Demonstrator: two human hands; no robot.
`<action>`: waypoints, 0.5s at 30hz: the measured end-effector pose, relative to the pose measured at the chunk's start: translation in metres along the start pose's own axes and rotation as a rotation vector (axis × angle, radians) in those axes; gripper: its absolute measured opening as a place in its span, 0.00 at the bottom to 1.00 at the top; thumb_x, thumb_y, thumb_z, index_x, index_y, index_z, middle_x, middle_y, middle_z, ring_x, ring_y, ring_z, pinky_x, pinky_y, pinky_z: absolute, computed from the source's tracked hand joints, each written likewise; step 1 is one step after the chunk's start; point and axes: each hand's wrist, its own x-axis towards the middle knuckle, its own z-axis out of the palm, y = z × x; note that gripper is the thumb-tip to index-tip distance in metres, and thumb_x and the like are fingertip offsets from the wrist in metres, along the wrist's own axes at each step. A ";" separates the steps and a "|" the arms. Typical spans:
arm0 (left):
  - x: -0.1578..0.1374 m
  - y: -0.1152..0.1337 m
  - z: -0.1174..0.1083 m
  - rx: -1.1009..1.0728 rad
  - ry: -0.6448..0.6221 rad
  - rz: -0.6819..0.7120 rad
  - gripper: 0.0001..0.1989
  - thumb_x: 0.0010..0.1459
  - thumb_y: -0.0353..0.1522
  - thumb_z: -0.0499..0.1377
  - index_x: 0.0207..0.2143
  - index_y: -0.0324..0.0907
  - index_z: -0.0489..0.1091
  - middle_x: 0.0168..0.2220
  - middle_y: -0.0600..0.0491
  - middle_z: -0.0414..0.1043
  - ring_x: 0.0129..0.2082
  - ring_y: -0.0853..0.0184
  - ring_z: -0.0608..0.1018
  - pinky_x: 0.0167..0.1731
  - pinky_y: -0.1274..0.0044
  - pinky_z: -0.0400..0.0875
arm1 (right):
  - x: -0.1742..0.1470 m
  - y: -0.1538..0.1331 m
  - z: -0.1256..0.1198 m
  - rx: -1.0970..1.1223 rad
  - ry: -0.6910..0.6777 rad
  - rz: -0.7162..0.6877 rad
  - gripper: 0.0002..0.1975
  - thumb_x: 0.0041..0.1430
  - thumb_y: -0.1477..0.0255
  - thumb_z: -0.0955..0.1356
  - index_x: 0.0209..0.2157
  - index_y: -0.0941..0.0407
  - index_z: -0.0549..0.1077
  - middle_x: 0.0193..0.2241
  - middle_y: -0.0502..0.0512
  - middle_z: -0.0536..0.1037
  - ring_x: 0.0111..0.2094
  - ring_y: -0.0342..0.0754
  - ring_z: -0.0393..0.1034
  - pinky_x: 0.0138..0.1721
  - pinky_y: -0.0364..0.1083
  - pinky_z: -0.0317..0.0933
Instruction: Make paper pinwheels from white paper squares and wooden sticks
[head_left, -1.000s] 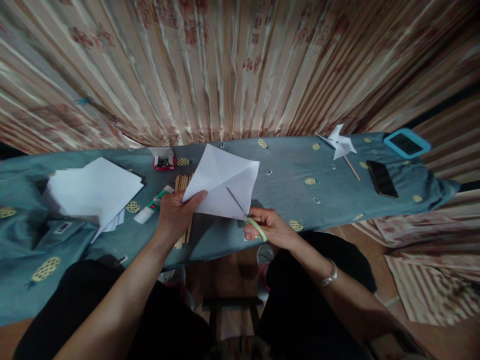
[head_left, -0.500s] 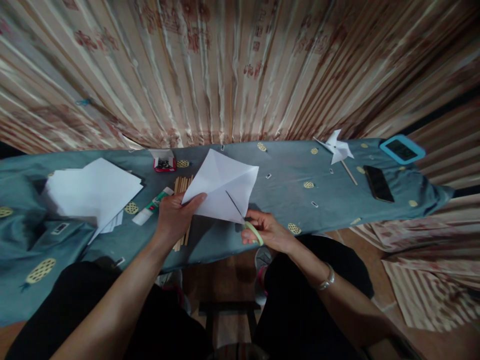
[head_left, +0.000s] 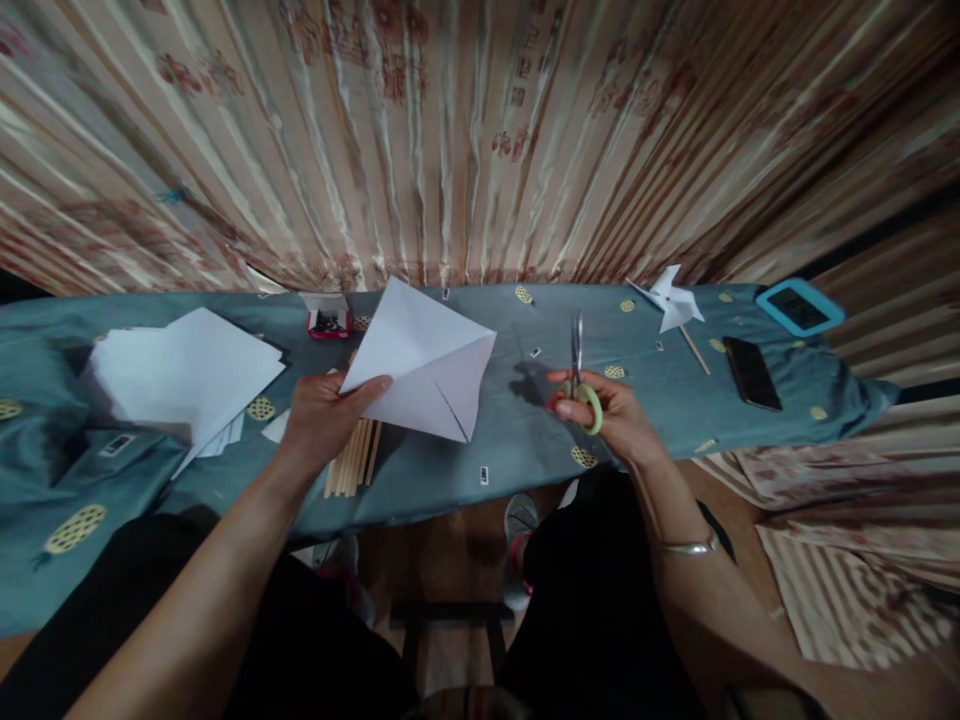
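Note:
A creased square sheet of white paper (head_left: 420,350) is pinched at its left edge by my left hand (head_left: 330,415). One slit runs inward from the paper's lower right corner. My right hand (head_left: 611,410) grips a pair of scissors (head_left: 577,370) by light green handles, blades pointing away from me and apart from the sheet. Beneath my left hand and the sheet lie several wooden sticks (head_left: 352,460), partly covered. A glue stick (head_left: 276,428) is mostly hidden behind that hand.
To the left lies a stack of white paper (head_left: 180,370). A small red box (head_left: 328,318) of dark bits stands at the back. On the right are a paper pinwheel (head_left: 675,300) on a stick, a phone (head_left: 752,372) and a blue-framed device (head_left: 801,306). A curtain (head_left: 465,150) hangs behind.
The scissors have left the slit in the paper, moving right with my right hand and turning blades-away. My left hand has shifted the sheet slightly left.

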 end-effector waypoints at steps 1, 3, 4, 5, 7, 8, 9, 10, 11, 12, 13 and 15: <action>-0.001 0.000 0.002 0.016 -0.058 0.006 0.16 0.44 0.43 0.65 0.29 0.40 0.80 0.25 0.54 0.78 0.27 0.62 0.77 0.28 0.74 0.71 | 0.003 -0.001 0.003 0.003 0.086 -0.059 0.24 0.42 0.61 0.78 0.41 0.54 0.75 0.29 0.49 0.79 0.28 0.42 0.71 0.32 0.44 0.65; -0.003 0.001 0.009 0.056 -0.174 0.009 0.16 0.43 0.44 0.65 0.27 0.41 0.79 0.24 0.54 0.78 0.27 0.61 0.77 0.27 0.75 0.71 | 0.008 -0.003 0.011 -0.022 0.154 -0.150 0.27 0.41 0.62 0.79 0.43 0.54 0.74 0.31 0.50 0.80 0.32 0.44 0.73 0.35 0.45 0.65; -0.005 0.001 0.012 0.076 -0.229 0.005 0.16 0.42 0.44 0.65 0.26 0.42 0.79 0.24 0.53 0.78 0.27 0.61 0.78 0.27 0.75 0.70 | 0.011 -0.003 0.016 -0.055 0.151 -0.182 0.28 0.41 0.61 0.79 0.45 0.54 0.74 0.32 0.51 0.80 0.33 0.45 0.73 0.36 0.46 0.65; -0.007 0.002 0.016 0.097 -0.277 0.003 0.16 0.42 0.45 0.64 0.25 0.42 0.79 0.24 0.52 0.78 0.26 0.60 0.78 0.26 0.75 0.70 | 0.013 -0.003 0.020 -0.101 0.141 -0.205 0.29 0.41 0.61 0.78 0.46 0.55 0.73 0.33 0.52 0.80 0.34 0.46 0.73 0.36 0.46 0.65; -0.011 0.001 0.021 0.135 -0.357 0.015 0.17 0.42 0.46 0.64 0.25 0.42 0.79 0.23 0.51 0.77 0.26 0.60 0.77 0.24 0.76 0.69 | 0.016 -0.003 0.028 -0.220 0.097 -0.226 0.30 0.44 0.60 0.77 0.48 0.55 0.73 0.33 0.52 0.80 0.33 0.45 0.71 0.36 0.46 0.63; -0.012 0.000 0.023 0.151 -0.391 0.026 0.18 0.43 0.47 0.64 0.26 0.41 0.79 0.23 0.51 0.77 0.26 0.61 0.77 0.23 0.76 0.68 | 0.017 -0.003 0.031 -0.289 0.072 -0.233 0.29 0.45 0.61 0.77 0.49 0.56 0.73 0.32 0.52 0.80 0.31 0.44 0.70 0.35 0.45 0.62; -0.013 -0.001 0.025 0.164 -0.414 0.035 0.19 0.44 0.47 0.63 0.27 0.41 0.79 0.22 0.51 0.77 0.25 0.61 0.77 0.22 0.77 0.68 | 0.017 -0.003 0.033 -0.358 0.046 -0.238 0.28 0.46 0.61 0.76 0.49 0.56 0.73 0.30 0.50 0.79 0.29 0.43 0.68 0.34 0.45 0.61; -0.014 -0.003 0.025 0.177 -0.430 0.043 0.19 0.44 0.48 0.63 0.28 0.40 0.80 0.22 0.51 0.76 0.24 0.62 0.76 0.21 0.77 0.67 | 0.017 -0.003 0.035 -0.422 0.020 -0.243 0.27 0.47 0.62 0.76 0.49 0.56 0.74 0.28 0.49 0.78 0.27 0.42 0.66 0.33 0.44 0.60; -0.014 -0.004 0.025 0.186 -0.434 0.049 0.20 0.45 0.48 0.63 0.28 0.40 0.80 0.22 0.51 0.76 0.24 0.63 0.76 0.20 0.78 0.66 | 0.018 -0.004 0.037 -0.474 -0.004 -0.245 0.25 0.48 0.63 0.75 0.48 0.56 0.75 0.26 0.47 0.76 0.25 0.41 0.64 0.32 0.43 0.59; -0.014 -0.004 0.024 0.188 -0.429 0.050 0.19 0.45 0.48 0.64 0.27 0.40 0.79 0.22 0.51 0.76 0.23 0.63 0.75 0.20 0.78 0.65 | 0.018 -0.005 0.038 -0.510 -0.023 -0.242 0.24 0.49 0.63 0.75 0.47 0.56 0.76 0.24 0.46 0.74 0.24 0.40 0.62 0.30 0.43 0.58; -0.014 -0.003 0.023 0.178 -0.418 0.048 0.19 0.45 0.47 0.64 0.26 0.40 0.79 0.22 0.51 0.76 0.24 0.64 0.75 0.20 0.78 0.66 | 0.017 -0.006 0.038 -0.528 -0.033 -0.235 0.22 0.49 0.64 0.74 0.46 0.56 0.76 0.23 0.45 0.73 0.23 0.39 0.61 0.29 0.43 0.57; -0.013 0.000 0.020 0.096 -0.373 0.031 0.18 0.44 0.46 0.66 0.27 0.40 0.79 0.24 0.51 0.78 0.26 0.63 0.77 0.23 0.77 0.69 | 0.018 -0.007 0.039 -0.507 -0.035 -0.216 0.20 0.49 0.64 0.74 0.45 0.57 0.77 0.21 0.44 0.72 0.22 0.39 0.60 0.28 0.42 0.56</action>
